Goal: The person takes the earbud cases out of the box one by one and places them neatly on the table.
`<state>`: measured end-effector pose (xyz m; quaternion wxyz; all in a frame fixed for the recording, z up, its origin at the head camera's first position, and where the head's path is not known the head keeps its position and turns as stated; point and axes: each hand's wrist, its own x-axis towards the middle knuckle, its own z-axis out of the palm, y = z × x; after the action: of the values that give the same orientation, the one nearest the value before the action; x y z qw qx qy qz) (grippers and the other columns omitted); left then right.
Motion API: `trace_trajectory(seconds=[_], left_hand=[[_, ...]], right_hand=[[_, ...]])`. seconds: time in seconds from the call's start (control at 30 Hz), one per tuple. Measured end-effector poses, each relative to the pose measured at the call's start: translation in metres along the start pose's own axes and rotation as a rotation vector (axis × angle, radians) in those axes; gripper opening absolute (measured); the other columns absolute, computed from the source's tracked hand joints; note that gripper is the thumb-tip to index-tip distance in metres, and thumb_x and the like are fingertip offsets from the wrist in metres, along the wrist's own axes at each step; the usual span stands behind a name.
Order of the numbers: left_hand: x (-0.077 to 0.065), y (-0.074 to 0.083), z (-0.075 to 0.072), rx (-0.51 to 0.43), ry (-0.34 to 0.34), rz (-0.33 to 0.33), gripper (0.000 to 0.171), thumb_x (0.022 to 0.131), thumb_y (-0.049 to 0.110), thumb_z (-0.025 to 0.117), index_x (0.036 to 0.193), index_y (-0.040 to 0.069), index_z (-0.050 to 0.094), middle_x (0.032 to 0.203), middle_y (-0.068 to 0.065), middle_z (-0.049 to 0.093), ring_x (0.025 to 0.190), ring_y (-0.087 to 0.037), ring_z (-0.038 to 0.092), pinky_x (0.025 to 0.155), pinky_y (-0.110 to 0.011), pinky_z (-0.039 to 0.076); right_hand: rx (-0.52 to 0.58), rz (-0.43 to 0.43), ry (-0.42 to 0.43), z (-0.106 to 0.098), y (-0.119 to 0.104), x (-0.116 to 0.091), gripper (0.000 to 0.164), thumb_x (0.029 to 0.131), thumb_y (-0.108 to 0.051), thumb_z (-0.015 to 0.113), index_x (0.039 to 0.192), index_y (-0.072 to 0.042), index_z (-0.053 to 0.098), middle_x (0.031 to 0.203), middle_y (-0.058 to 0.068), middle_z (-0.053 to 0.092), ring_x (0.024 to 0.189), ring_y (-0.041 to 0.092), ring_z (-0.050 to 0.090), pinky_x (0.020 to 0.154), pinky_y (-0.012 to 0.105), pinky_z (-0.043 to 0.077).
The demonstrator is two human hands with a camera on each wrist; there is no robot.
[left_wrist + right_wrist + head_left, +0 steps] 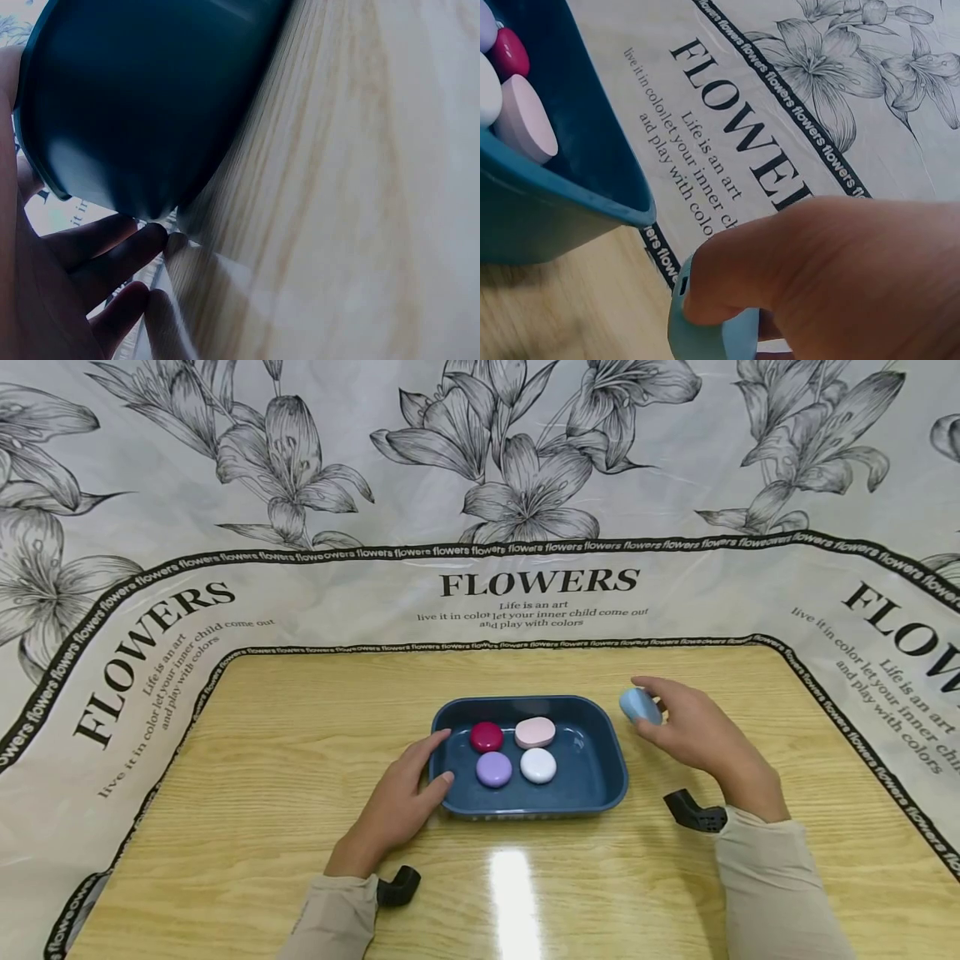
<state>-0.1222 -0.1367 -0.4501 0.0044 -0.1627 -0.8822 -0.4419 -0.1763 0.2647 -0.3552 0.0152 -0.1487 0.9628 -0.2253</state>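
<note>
One smooth light-blue piece (pixel 634 703), probably light, stiff and slippery, best taken by opposite sides, is pinched between thumb and fingers of your right hand (pixel 697 727), well right of your left hand (pixel 401 797), which loosely holds the tray (pixel 588 781) by its rim.

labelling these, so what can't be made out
Left wrist view: inside of the dark blue tray, hidden by its wall.
Right wrist view: part of the light blue piece, behind the right hand.
Right wrist view: lilac piece and white piece, cut off by left edge.
</note>
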Motion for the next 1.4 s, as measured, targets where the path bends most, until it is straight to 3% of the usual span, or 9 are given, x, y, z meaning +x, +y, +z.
trace_trajectory(seconds=[0.37, 0.87, 1.23, 1.4], left_hand=[[-0.001, 0.003, 0.000, -0.003, 0.008, -0.005, 0.057, 0.100, 0.035, 0.058, 0.154, 0.028, 0.041, 0.153, 0.004, 0.042, 0.141, -0.018, 0.038, 0.115, -0.044, 0.032], [-0.001, 0.004, -0.001, 0.002, 0.002, -0.015, 0.058, 0.100, 0.034, 0.058, 0.155, 0.026, 0.040, 0.153, 0.002, 0.042, 0.141, -0.019, 0.038, 0.115, -0.045, 0.031], [-0.001, 0.004, -0.001, 0.004, -0.009, -0.021, 0.058, 0.100, 0.035, 0.058, 0.155, 0.028, 0.039, 0.154, 0.004, 0.041, 0.142, -0.018, 0.037, 0.116, -0.044, 0.031], [-0.001, 0.004, -0.002, 0.000, -0.008, -0.023, 0.058, 0.100, 0.035, 0.057, 0.155, 0.029, 0.039, 0.154, 0.004, 0.041, 0.142, -0.017, 0.037, 0.116, -0.044, 0.031]], right_hand=[[-0.017, -0.004, -0.045, 0.005, 0.017, 0.002, 0.055, 0.088, -0.012, 0.071, 0.138, 0.003, 0.056, 0.117, 0.024, 0.065, 0.098, 0.035, 0.062, 0.074, 0.043, 0.048], [0.010, 0.022, -0.089, 0.016, 0.031, 0.003, 0.052, 0.084, -0.002, 0.066, 0.136, 0.001, 0.059, 0.128, 0.029, 0.060, 0.111, 0.041, 0.058, 0.090, 0.056, 0.047], [0.003, 0.021, -0.093, 0.025, 0.034, 0.007, 0.054, 0.076, 0.002, 0.063, 0.130, 0.000, 0.062, 0.125, 0.026, 0.062, 0.106, 0.038, 0.057, 0.090, 0.055, 0.046], [-0.001, 0.013, -0.093, 0.027, 0.034, 0.009, 0.054, 0.077, 0.004, 0.061, 0.131, 0.000, 0.062, 0.126, 0.025, 0.061, 0.111, 0.040, 0.057, 0.094, 0.058, 0.045]])
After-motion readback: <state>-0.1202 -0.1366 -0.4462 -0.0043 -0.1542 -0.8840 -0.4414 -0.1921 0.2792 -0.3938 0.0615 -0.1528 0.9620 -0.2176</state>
